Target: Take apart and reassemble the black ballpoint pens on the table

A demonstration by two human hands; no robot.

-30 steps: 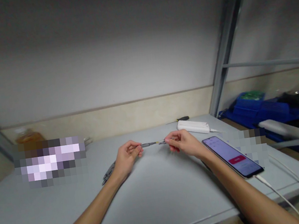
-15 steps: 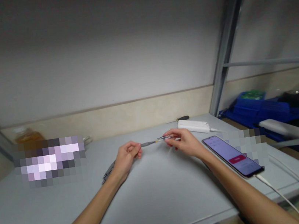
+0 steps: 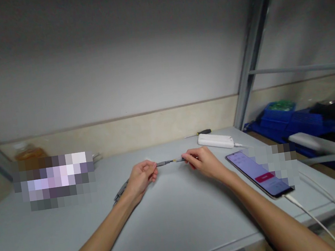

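Observation:
Pinched in the fingertips of my left hand [image 3: 145, 174] is a slim grey pen-like barrel [image 3: 163, 164] that points right, held just above the table. Facing it, my right hand [image 3: 202, 162] closes thumb and fingers on a thin, dark pen-like piece [image 3: 179, 160]. A small brass-coloured bit [image 3: 174, 160] shows between the two parts, which lie in one line. Whether they are joined I cannot tell. Several grey slim pieces [image 3: 121, 192] rest on the table beside my left wrist, partly hidden by it.
A phone [image 3: 258, 173] with a white cable lies right of my right forearm. Behind my right hand are a white power strip [image 3: 215, 140] and a screwdriver [image 3: 204, 132]. At the back left stand a bottle [image 3: 30, 153] and a blurred-out object [image 3: 54, 183]. A metal post [image 3: 248, 64] rises at right.
My right hand has turned, its fingers closing more over its piece, so less of that piece shows. The two parts are now more nearly in line. My left hand has barely moved.

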